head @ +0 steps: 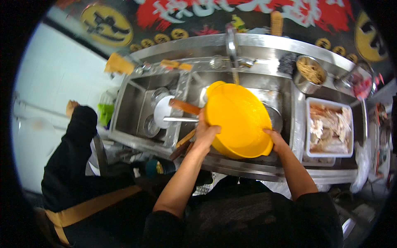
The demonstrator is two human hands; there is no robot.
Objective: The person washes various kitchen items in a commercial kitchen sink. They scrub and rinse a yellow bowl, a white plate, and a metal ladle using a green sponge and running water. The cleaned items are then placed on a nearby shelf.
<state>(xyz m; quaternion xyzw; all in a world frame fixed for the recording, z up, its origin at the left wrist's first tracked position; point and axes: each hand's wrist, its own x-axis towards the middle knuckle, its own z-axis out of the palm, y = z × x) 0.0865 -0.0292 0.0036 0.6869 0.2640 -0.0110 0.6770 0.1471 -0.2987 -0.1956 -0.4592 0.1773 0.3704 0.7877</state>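
Between my two hands a large yellow plastic basin (238, 121) is held tilted over the right-hand bowl of a steel sink (285, 96). My left hand (206, 131) grips its left side, with the thumb over the rim. On the lower right rim, my right hand (276, 139) has hold of the basin. A thin stream of water appears to fall from the faucet (232, 45) behind the basin's far edge. Beside my left hand, a wooden handle (184, 106) and a metal handle (180, 119) stick out to the left. A white bowl (162, 113) lies partly behind them.
A white tub of pale raw meat (330, 133) stands on the right, below a steel pot (310, 77) holding a tan scrubber-like bundle. Yellow sponges (176, 64) lie on the back ledge. At left another person in a black sleeve (74, 139) stands close by.
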